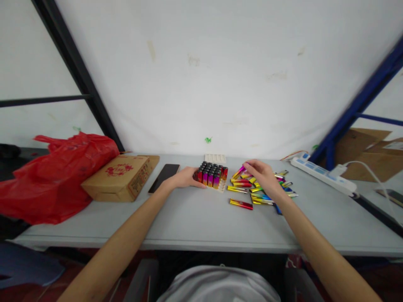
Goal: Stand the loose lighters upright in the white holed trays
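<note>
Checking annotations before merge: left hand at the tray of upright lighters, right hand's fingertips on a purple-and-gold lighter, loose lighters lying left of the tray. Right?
Not quite: the head view shows the loose lighters lying right of the tray, not left. The left hand is at the tray and the right hand's fingertips are on a purple-and-gold lighter.

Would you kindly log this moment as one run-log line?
left hand: at left side of front tray; tray: upright lighters, bare slots; right hand: pinching purple-gold lighter; loose lighters: right of tray
</note>
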Demonstrator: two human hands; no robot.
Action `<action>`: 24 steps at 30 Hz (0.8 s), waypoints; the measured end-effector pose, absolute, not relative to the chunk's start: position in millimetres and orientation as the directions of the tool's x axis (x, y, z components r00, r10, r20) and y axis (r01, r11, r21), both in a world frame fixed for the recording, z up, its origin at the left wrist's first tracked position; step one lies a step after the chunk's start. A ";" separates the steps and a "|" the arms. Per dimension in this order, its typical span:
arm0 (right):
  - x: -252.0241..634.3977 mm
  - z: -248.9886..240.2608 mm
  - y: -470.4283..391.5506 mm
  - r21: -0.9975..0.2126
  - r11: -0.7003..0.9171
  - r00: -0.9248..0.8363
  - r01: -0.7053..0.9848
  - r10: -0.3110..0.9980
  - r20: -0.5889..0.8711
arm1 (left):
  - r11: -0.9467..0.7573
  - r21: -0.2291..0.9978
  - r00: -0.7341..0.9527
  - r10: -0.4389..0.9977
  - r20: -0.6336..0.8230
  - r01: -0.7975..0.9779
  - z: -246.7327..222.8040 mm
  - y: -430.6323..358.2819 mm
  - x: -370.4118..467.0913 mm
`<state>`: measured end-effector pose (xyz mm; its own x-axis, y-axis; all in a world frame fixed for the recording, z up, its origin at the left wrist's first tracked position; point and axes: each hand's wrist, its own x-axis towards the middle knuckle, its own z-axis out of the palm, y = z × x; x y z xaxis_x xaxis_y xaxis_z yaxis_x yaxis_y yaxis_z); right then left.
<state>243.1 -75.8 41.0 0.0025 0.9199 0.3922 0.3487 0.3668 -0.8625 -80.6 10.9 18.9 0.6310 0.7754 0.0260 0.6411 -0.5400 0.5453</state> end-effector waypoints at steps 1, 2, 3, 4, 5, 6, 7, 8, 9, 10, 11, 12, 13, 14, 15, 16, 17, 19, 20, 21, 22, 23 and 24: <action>236.1 44.8 -69.0 -0.902 0.365 0.056 0.230 0.921 0.386 | -0.537 0.551 0.629 0.777 0.028 0.639 18.8 10.8 -80.7; 228.4 48.4 -62.7 -0.925 0.362 0.089 0.118 0.924 0.372 | -0.532 0.558 0.626 0.779 0.027 0.637 18.5 10.8 -80.8; 220.7 51.5 -57.1 -0.933 0.358 0.107 0.032 0.927 0.359 | -0.528 0.564 0.624 0.781 0.026 0.636 18.0 10.9 -80.9; 213.2 53.6 -52.5 -0.935 0.354 0.112 -0.020 0.930 0.350 | -0.525 0.568 0.624 0.781 0.025 0.634 17.4 11.2 -80.9; 206.5 54.6 -49.0 -0.936 0.348 0.106 -0.046 0.934 0.342 | -0.524 0.570 0.624 0.781 0.025 0.634 16.7 11.7 -81.0; 200.9 54.2 -46.7 -0.940 0.337 0.091 -0.051 0.939 0.332 | -0.526 0.568 0.625 0.780 0.025 0.633 16.0 12.2 -81.1; 196.5 52.4 -45.6 -0.947 0.319 0.070 -0.048 0.946 0.315 | -0.531 0.564 0.627 0.778 0.029 0.633 15.3 12.9 -81.2; 193.5 49.4 -45.4 -0.955 0.294 0.047 -0.042 0.955 0.292 | -0.537 0.559 0.629 0.776 0.034 0.632 14.8 13.4 -81.3; 191.8 45.5 -45.9 -0.963 0.266 0.021 -0.035 0.964 0.266 | -0.542 0.555 0.631 0.775 0.037 0.632 14.5 13.8 -81.4; 191.1 41.1 -46.9 -0.971 0.239 -0.008 -0.028 0.971 0.239 | -0.545 0.549 0.633 0.773 0.037 0.634 14.5 14.0 -81.4; 191.3 36.5 -48.2 -0.977 0.213 -0.039 -0.022 0.976 0.214 | -0.548 0.543 0.634 0.773 0.036 0.637 14.9 13.9 -81.5; 192.0 32.0 -49.5 -0.982 0.188 -0.067 -0.014 0.980 0.189 | -0.549 0.536 0.633 0.773 0.035 0.641 15.5 13.7 -81.4; 192.9 27.7 -50.5 -0.987 0.162 -0.085 -0.003 0.983 0.161 | -0.550 0.530 0.632 0.774 0.034 0.645 16.2 13.2 -81.4; 193.6 24.0 -51.3 -0.991 0.133 -0.089 0.010 0.987 0.131 | -0.551 0.529 0.632 0.774 0.036 0.645 17.1 12.6 -81.3; 193.9 20.7 -51.8 -0.994 0.104 -0.077 0.027 0.992 0.102 | -0.552 0.534 0.634 0.772 0.038 0.640 17.9 12.0 -81.2; 193.6 17.9 -52.0 -0.996 0.079 -0.052 0.048 0.996 0.076 | -0.553 0.542 0.637 0.770 0.042 0.633 18.5 11.5 -81.2; 192.8 15.7 -52.0 -0.996 0.061 -0.022 0.072 0.998 0.060 | -0.553 0.551 0.640 0.767 0.044 0.625 18.9 11.1 -81.1; 189.8 12.7 -51.8 -0.991 0.047 0.019 0.122 0.999 0.050 | -0.551 0.562 0.644 0.764 0.041 0.617 19.0 10.9 -81.0; 188.0 11.8 -51.6 -0.988 0.050 0.026 0.147 0.998 0.054 | -0.550 0.562 0.642 0.765 0.043 0.618 18.7 11.0 -81.0; 186.4 11.0 -51.6 -0.983 0.058 0.030 0.173 0.998 0.064 | -0.551 0.561 0.640 0.767 0.046 0.619 18.3 11.3 -81.0; 185.0 10.4 -51.6 -0.977 0.071 0.031 0.200 0.996 0.079 | -0.551 0.561 0.640 0.767 0.050 0.618 18.0 11.6 -80.9; 184.1 9.7 -51.6 -0.970 0.089 0.027 0.228 0.995 0.098 | -0.551 0.560 0.639 0.768 0.050 0.618 17.7 11.9 -80.9; 183.7 8.8 -51.7 -0.959 0.112 0.008 0.260 0.993 0.118 | -0.549 0.559 0.637 0.769 0.048 0.621 17.5 12.2 -80.9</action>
<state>183.7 -51.7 8.8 0.0078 0.9930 0.1181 0.2600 0.1121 -0.9591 -80.9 12.2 17.5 0.6371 0.7693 0.0481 0.6212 -0.5494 0.5588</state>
